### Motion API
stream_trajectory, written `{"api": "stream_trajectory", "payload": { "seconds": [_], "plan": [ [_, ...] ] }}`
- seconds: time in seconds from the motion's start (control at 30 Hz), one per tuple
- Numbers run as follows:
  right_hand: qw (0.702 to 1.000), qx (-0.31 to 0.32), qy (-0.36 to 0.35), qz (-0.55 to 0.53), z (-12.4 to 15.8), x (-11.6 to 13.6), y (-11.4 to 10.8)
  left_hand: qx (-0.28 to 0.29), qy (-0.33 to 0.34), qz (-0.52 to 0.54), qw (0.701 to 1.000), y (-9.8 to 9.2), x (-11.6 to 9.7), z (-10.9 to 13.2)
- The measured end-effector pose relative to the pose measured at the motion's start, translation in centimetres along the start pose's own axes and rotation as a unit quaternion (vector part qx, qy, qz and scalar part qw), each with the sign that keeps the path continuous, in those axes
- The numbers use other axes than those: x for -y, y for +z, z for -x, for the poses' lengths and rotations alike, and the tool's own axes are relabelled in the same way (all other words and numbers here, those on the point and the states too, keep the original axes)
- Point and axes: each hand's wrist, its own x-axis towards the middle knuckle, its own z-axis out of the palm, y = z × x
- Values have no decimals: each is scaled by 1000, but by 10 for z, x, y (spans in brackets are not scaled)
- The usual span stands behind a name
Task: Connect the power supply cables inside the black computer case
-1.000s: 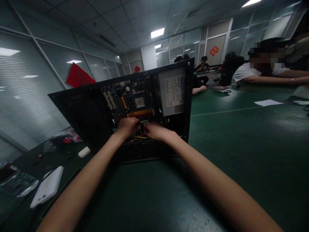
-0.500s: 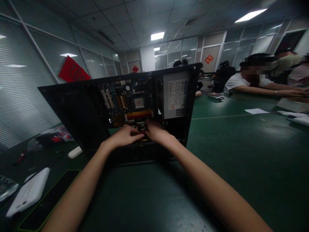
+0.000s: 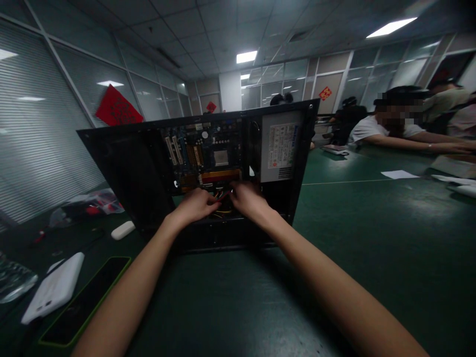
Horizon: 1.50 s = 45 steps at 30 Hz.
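An open black computer case [image 3: 122,168] stands upright on the green table, its inside facing me. Within it are a motherboard [image 3: 208,148] and, at the upper right, a silver power supply [image 3: 280,148] with a label. Both my hands reach into the lower middle of the case. My left hand [image 3: 197,206] pinches a thin cable [image 3: 223,196] with a reddish strand between thumb and fingers. Just to its right, my right hand [image 3: 247,198] has its fingers closed on the same cable; its fingertips are partly hidden. Yellow wires [image 3: 223,212] hang just below the hands.
On the left lie a phone with a green edge [image 3: 87,300], a white device [image 3: 55,287], a small white case [image 3: 123,230], a clear plastic container [image 3: 17,280] and a plastic bag [image 3: 89,208]. A person [image 3: 394,119] sits at the right, near a paper sheet [image 3: 399,174].
The whole view has shifted slightly, so the case appears a little further right. My hands stay close together inside it, and the reddish strand and yellow wires show more clearly between them.
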Motion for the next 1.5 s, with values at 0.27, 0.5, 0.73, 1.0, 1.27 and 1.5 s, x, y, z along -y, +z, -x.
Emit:
{"api": "stream_trajectory", "payload": {
  "seconds": [0.27, 0.5, 0.73, 1.0, 1.27, 1.5],
  "plan": [
    [1000, -2, 23, 8, 0, 1, -4, -3, -5, -59, 998, 2, -3, -1],
    [999, 19, 31, 23, -11, -4, 1, 0, 22, -95, 995, 2, -4, -3],
    [993, 64, 40, 93, -22, 1, 5, -5, 26, -112, 993, 2, -5, -5],
    [994, 53, 67, 71, -21, 3, 4, -7, 8, -86, 996, 5, -4, -5],
    [993, 56, 86, 51, -26, 3, 6, -24, 4, -120, 993, 5, -7, -6],
    [994, 48, 83, 49, -27, 4, 5, -46, 7, -124, 991, 2, -11, -5]
  ]
}}
